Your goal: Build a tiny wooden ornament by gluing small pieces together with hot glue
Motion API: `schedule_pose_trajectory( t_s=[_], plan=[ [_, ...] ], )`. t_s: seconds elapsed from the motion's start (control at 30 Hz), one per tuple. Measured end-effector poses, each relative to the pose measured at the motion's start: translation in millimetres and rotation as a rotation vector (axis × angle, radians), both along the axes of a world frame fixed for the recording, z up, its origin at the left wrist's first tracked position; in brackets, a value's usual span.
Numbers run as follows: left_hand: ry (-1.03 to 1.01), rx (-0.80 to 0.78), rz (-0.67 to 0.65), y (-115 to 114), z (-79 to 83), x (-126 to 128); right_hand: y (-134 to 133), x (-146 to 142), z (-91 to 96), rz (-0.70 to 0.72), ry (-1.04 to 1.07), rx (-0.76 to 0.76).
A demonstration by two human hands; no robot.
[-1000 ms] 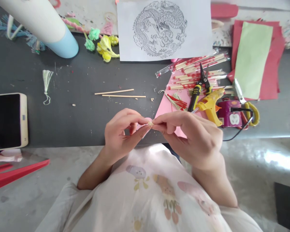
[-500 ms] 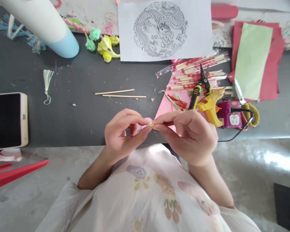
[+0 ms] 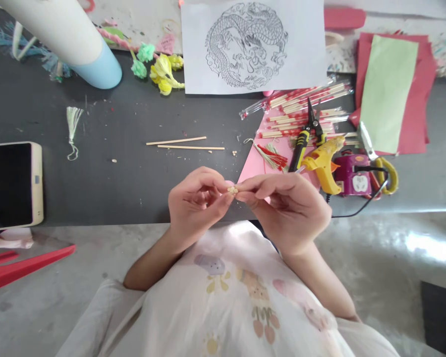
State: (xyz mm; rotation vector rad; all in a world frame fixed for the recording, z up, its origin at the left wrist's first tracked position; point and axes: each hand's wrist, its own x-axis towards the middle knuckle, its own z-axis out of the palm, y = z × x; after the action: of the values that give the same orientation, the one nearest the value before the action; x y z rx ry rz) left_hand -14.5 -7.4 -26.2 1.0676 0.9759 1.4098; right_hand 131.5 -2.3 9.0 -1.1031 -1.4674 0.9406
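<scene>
Between my fingertips is a tiny cream-coloured cluster of small pale pieces (image 3: 232, 190), flower-like in outline. My left hand (image 3: 198, 206) pinches it from the left with thumb and forefinger. From the right, my right hand (image 3: 290, 208) pinches the same cluster, so the fingertips of both hands almost meet. Just beyond them on the dark table lie two thin wooden sticks (image 3: 191, 148), with a few pale bits (image 3: 234, 153) to their right. A pink sheet (image 3: 254, 166) is partly covered by my right hand.
Right of my hands are a yellow glue gun (image 3: 325, 166), black-and-yellow pliers (image 3: 301, 146), a purple power socket (image 3: 355, 176) with a cord, and scissors (image 3: 388, 176). Wrapped sticks (image 3: 301, 119) and a dragon drawing (image 3: 193, 49) lie farther back. A phone (image 3: 13, 186) rests at left.
Both hands have turned slightly and drawn a little closer together. The pale cluster between the fingertips now shows more of its face. Things on the table have stayed put.
</scene>
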Motion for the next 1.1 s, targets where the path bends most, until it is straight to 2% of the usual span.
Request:
schedule_pose_trajectory(
  t_s=[0.13,0.3,0.43,0.67,1.1],
  plan=[
    [-0.186,-0.194,-0.138,-1.3,0.1,1.7,4.3,5.8,2.4,0.005,-0.157,0.107],
    [-0.239,-0.309,-0.211,-1.4,0.9,1.5,12.3,12.0,4.2,0.104,-0.279,0.24],
    [-0.247,-0.304,-0.238,-1.7,-0.1,0.6,13.7,12.8,3.8,0.147,-0.271,0.23],
    [-0.222,-0.288,-0.235,-1.4,2.5,0.1,14.7,10.7,3.1,0.14,-0.259,0.241],
    [-0.139,-0.21,-0.157,-0.5,9.2,-1.7,14.1,11.6,3.5,0.154,-0.267,0.279]
  ],
)
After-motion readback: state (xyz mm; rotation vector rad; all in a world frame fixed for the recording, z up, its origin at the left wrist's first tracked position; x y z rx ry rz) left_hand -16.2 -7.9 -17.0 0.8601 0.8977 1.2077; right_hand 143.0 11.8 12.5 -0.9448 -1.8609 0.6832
